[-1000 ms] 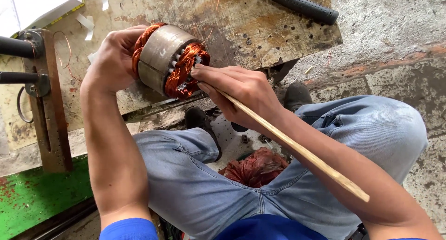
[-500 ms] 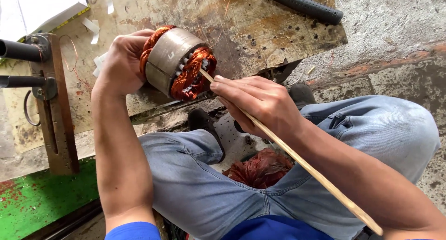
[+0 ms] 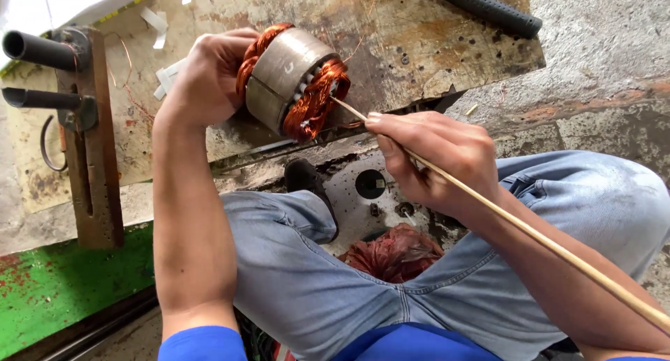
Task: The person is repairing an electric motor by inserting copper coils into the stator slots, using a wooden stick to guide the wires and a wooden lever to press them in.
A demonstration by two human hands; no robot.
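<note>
While your left hand [image 3: 209,78] grips the stator [image 3: 293,82], your right hand [image 3: 436,158] pinches a stick [image 3: 544,242].
Stick tip touches the copper winding [image 3: 317,99].

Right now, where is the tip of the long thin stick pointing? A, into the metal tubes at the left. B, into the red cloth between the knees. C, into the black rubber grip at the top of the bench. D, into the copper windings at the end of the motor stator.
D: the right hand holds the stick with its tip at the copper windings of the stator, which the left hand grips.
</note>
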